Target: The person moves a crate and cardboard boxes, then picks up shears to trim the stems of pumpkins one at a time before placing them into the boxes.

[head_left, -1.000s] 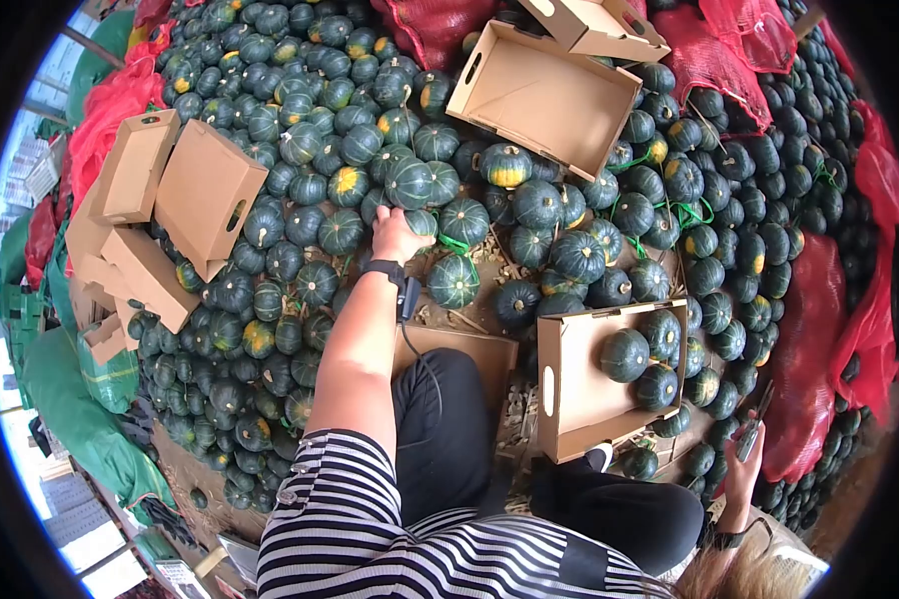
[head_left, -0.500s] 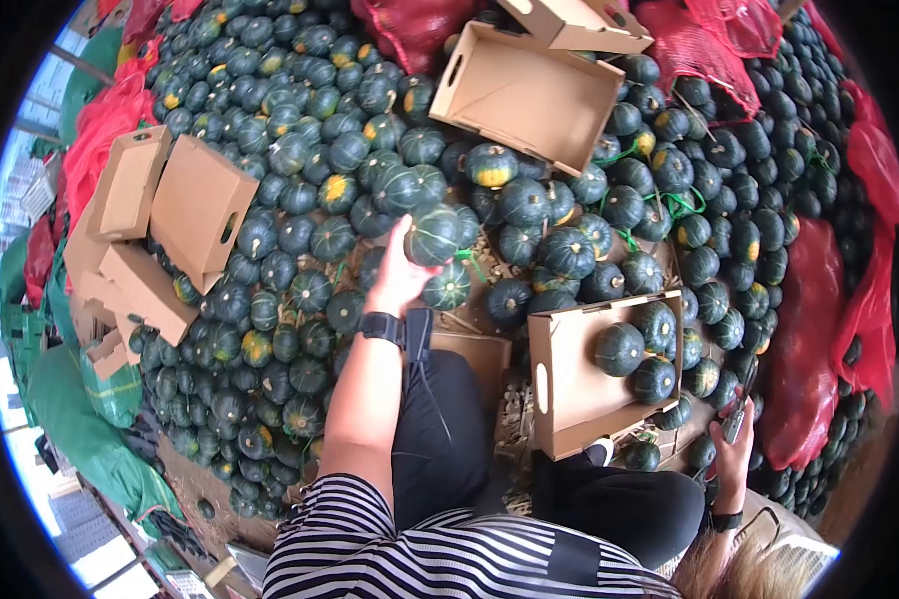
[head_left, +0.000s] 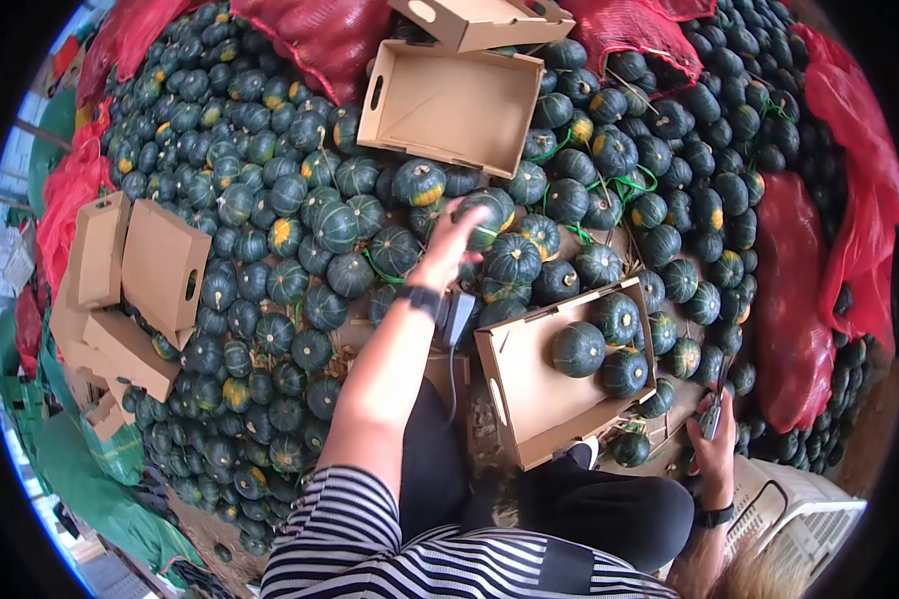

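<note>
My left hand [head_left: 451,245] reaches into the pile above the open box, its fingers against the left side of a dark green kabocha squash [head_left: 486,220]. Part of that squash is hidden by the fingers. My right hand [head_left: 712,449], low at the right, is closed around pruning shears [head_left: 710,417] with grey handles, tips pointing up. Between my hands a tilted cardboard box [head_left: 517,389] holds 3 squashes, one of them a dark round squash [head_left: 577,349].
An unfilled cardboard box [head_left: 449,105] lies up top, with further folded boxes [head_left: 165,265] at the left. Red mesh sacks [head_left: 797,299] line the right side. A white plastic crate [head_left: 799,519] stands at lower right. Green string [head_left: 624,185] lies among the squashes.
My left hand has moved right across the pile; before, it held up a striped squash. The view has shifted to the right. My right hand still holds the shears.
</note>
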`<state>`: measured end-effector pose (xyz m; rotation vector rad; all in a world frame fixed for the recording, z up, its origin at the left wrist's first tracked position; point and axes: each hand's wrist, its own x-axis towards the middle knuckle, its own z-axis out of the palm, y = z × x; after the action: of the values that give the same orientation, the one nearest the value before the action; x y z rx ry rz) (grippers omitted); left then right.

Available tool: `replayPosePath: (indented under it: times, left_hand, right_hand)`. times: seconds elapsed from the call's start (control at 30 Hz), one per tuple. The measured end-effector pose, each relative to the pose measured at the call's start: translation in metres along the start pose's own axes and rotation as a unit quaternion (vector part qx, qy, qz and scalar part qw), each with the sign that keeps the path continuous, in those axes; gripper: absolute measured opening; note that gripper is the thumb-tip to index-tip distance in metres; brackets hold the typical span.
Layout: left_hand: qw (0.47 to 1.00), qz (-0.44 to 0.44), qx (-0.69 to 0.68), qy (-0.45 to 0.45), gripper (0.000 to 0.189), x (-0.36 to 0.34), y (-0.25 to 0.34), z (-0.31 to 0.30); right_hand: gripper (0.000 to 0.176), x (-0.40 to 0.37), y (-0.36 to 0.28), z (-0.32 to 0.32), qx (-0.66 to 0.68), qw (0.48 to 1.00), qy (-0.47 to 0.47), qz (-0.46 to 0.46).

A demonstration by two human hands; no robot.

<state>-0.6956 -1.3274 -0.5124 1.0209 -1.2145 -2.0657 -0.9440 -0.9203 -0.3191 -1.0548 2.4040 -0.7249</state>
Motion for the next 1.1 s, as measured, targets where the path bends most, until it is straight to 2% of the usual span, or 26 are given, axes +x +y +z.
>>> replayPosePath:
  times: [0.03,0.1,0.13,0.17,0.23,0.27,0.3,0.37,0.43,0.57,0.6,0.8,0.83,0.87,0.9,0.93,0.97,1.0,1.03,1.07,1.1]
  left_hand:
    - [0.961,-0.098,-0.240,-0.099,0.072,-0.021,0.007,0.005]
    - [0.877,-0.086,-0.419,-0.220,0.078,-0.072,0.033,0.042]
    - [0.887,-0.073,-0.392,-0.231,0.080,-0.084,0.038,0.054]
    - [0.906,-0.060,-0.355,-0.225,0.078,-0.092,0.033,0.062]
    - [0.973,-0.001,-0.138,-0.186,0.079,-0.113,0.056,0.087]
    - [0.978,0.120,0.002,-0.170,0.086,-0.112,0.058,0.104]
    - [0.902,0.287,0.304,-0.104,0.083,-0.122,0.069,0.112]
    - [0.871,0.300,0.373,-0.112,0.091,-0.134,0.079,0.130]
    - [0.871,0.294,0.375,-0.120,0.096,-0.139,0.076,0.140]
    - [0.873,0.277,0.373,-0.148,0.107,-0.145,0.074,0.154]
    - [0.879,0.249,0.379,-0.148,0.109,-0.148,0.075,0.158]
    - [0.889,0.191,0.402,-0.109,0.102,-0.172,0.069,0.150]
    - [0.885,0.180,0.415,-0.112,0.100,-0.179,0.073,0.142]
    - [0.871,0.217,0.433,-0.083,0.095,-0.188,0.073,0.129]
    - [0.870,0.210,0.441,-0.068,0.089,-0.198,0.075,0.109]
    - [0.890,0.176,0.417,-0.053,0.084,-0.211,0.075,0.084]
    - [0.893,0.163,0.420,-0.017,0.078,-0.227,0.077,0.055]
    - [0.960,0.097,0.258,0.050,0.074,-0.249,0.075,0.029]
    - [0.925,0.096,0.345,0.125,0.069,-0.273,0.081,-0.004]
    - [0.922,0.064,0.321,0.209,0.067,-0.300,0.064,-0.054]
    - [0.888,0.048,0.356,0.288,0.065,-0.330,0.064,-0.084]
  right_hand:
    - [0.058,0.004,-0.008,0.002,0.008,1.000,-0.015,0.002]
    - [0.043,0.017,-0.016,0.006,-0.007,0.999,-0.053,0.007]
    - [0.045,0.026,-0.020,0.010,-0.025,0.997,-0.063,-0.042]
    - [0.046,0.034,-0.029,0.014,-0.044,0.993,-0.072,-0.087]
    - [0.049,0.050,-0.067,0.020,-0.099,0.973,-0.048,-0.204]
    - [0.051,0.056,-0.087,0.020,-0.125,0.964,-0.052,-0.228]
    - [0.054,0.060,-0.105,0.019,-0.152,0.954,-0.056,-0.251]
    - [0.058,0.068,-0.123,0.020,-0.232,0.924,-0.067,-0.298]
    - [0.059,0.071,-0.121,0.021,-0.258,0.895,-0.055,-0.359]
    - [0.051,0.062,-0.105,0.023,-0.280,0.901,-0.081,-0.321]
    - [0.043,0.059,-0.100,0.026,-0.273,0.906,-0.100,-0.309]
    - [0.037,0.038,-0.091,0.033,-0.179,0.939,-0.178,-0.232]
    - [0.034,0.038,-0.084,0.036,-0.114,0.957,-0.170,-0.204]
    - [0.033,0.041,-0.075,0.039,-0.074,0.975,-0.128,-0.166]
    - [0.032,0.047,-0.064,0.040,-0.034,0.988,-0.084,-0.127]
    - [0.029,0.055,-0.052,0.038,0.069,0.995,-0.027,-0.074]
    - [0.029,0.068,-0.031,0.039,0.128,0.990,0.033,-0.045]
    - [0.029,0.079,-0.007,0.037,0.142,0.987,0.071,0.001]
    - [0.029,0.086,0.008,0.029,0.157,0.986,0.058,0.021]
    - [0.029,0.092,0.032,0.028,0.181,0.981,0.053,0.046]
    - [0.028,0.096,0.057,0.032,0.205,0.975,0.048,0.070]
